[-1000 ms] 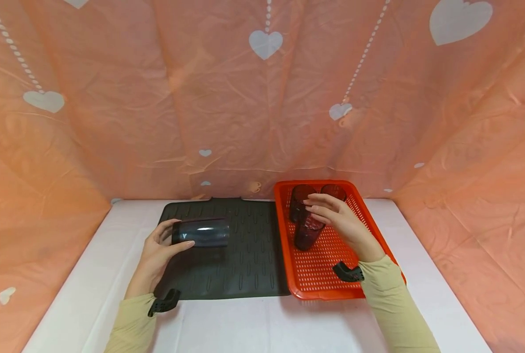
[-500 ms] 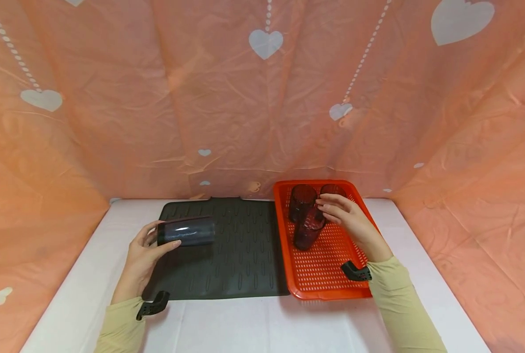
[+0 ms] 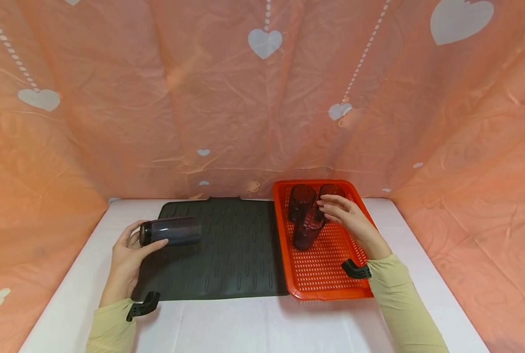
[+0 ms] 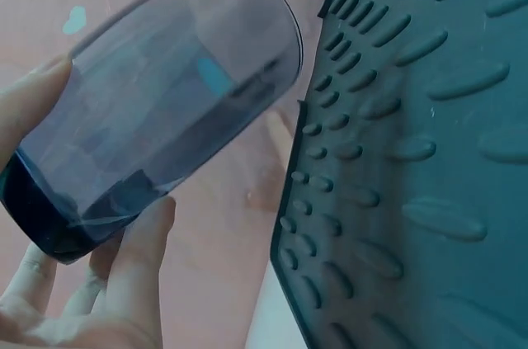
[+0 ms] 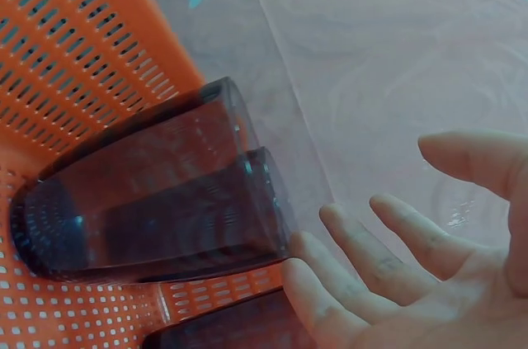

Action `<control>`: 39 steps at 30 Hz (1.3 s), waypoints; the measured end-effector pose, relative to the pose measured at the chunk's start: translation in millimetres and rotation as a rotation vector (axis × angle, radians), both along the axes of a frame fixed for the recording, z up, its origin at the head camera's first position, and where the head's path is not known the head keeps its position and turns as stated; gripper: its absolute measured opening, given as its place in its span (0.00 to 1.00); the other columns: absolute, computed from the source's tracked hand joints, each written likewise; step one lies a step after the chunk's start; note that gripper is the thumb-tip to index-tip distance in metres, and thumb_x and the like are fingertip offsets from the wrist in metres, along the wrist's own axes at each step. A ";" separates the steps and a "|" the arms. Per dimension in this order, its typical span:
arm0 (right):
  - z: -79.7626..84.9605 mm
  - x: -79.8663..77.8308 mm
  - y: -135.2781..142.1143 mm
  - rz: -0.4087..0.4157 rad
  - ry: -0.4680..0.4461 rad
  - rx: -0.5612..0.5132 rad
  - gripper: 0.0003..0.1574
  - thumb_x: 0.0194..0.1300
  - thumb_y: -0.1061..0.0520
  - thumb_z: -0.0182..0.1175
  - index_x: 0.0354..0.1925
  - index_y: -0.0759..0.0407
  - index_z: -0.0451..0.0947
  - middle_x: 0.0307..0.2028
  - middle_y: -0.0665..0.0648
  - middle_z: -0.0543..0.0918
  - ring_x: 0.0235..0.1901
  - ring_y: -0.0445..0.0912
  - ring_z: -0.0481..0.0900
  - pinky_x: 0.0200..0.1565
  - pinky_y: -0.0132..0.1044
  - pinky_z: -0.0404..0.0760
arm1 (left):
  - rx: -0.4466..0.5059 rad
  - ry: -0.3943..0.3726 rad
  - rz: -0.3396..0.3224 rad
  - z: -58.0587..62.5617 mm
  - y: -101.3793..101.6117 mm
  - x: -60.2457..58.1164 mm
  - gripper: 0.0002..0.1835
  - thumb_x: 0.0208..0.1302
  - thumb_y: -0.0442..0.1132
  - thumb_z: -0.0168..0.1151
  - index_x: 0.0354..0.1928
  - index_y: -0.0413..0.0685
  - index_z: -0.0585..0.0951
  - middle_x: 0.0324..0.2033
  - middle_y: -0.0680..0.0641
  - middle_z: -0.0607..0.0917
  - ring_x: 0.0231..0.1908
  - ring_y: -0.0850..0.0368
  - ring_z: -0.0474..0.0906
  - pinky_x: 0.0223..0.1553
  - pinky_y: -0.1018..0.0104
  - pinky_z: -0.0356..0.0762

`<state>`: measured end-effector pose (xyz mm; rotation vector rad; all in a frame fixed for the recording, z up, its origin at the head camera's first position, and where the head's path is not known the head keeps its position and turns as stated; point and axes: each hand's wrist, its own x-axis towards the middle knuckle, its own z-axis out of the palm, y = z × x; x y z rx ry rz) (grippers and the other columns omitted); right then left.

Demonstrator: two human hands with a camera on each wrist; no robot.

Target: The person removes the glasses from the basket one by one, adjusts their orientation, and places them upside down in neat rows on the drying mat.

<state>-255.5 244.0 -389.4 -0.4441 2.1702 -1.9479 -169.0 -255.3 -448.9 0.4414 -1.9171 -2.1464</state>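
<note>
My left hand (image 3: 123,260) grips a tinted drinking glass (image 3: 176,231) near its base, thumb on one side and fingers on the other. The glass lies on its side in the air above the left part of a dark ribbed mat (image 3: 240,264), its mouth pointing right. In the left wrist view the tinted glass (image 4: 165,101) looks smoky purple and see-through. Over the red basket (image 3: 285,260), my right hand (image 3: 353,223) has its fingers extended and holds nothing. Its fingertips are close to the glasses (image 5: 157,184) there; whether they touch cannot be told.
Three glasses stand in the basket's far half: one at back left (image 3: 301,196), one at back right (image 3: 330,189), partly behind my hand, and a tilted one (image 3: 307,233) in front. The basket adjoins the mat's right edge on a white tablecloth (image 3: 227,323). An orange curtain (image 3: 178,122) encloses the back.
My left hand has carried the glass leftward across the mat. My right hand has shifted slightly right from above the glasses, then stayed nearly still.
</note>
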 end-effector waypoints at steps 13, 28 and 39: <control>-1.8 -1.6 0.9 0.015 0.002 0.010 0.31 0.76 0.57 0.46 0.68 0.74 0.54 0.64 0.76 0.61 0.60 0.52 0.70 0.63 0.45 0.66 | -0.041 0.025 0.024 3.1 -12.9 -2.3 0.44 0.44 0.26 0.76 0.65 0.55 0.71 0.60 0.50 0.69 0.53 0.60 0.70 0.43 0.84 0.72; -3.8 -2.3 2.5 0.006 -0.001 0.028 0.30 0.75 0.58 0.46 0.67 0.75 0.55 0.64 0.76 0.63 0.62 0.60 0.66 0.61 0.42 0.68 | 0.001 0.046 0.089 7.1 -17.8 -2.4 0.43 0.39 0.22 0.77 0.60 0.53 0.71 0.54 0.53 0.74 0.50 0.64 0.73 0.39 0.81 0.76; -6.0 -2.6 1.5 0.013 -0.007 0.019 0.29 0.76 0.59 0.45 0.67 0.75 0.55 0.63 0.76 0.63 0.63 0.62 0.64 0.59 0.38 0.71 | 0.007 0.122 0.111 -1.5 -18.7 -6.0 0.41 0.39 0.20 0.76 0.60 0.51 0.75 0.49 0.53 0.77 0.48 0.62 0.73 0.38 0.79 0.78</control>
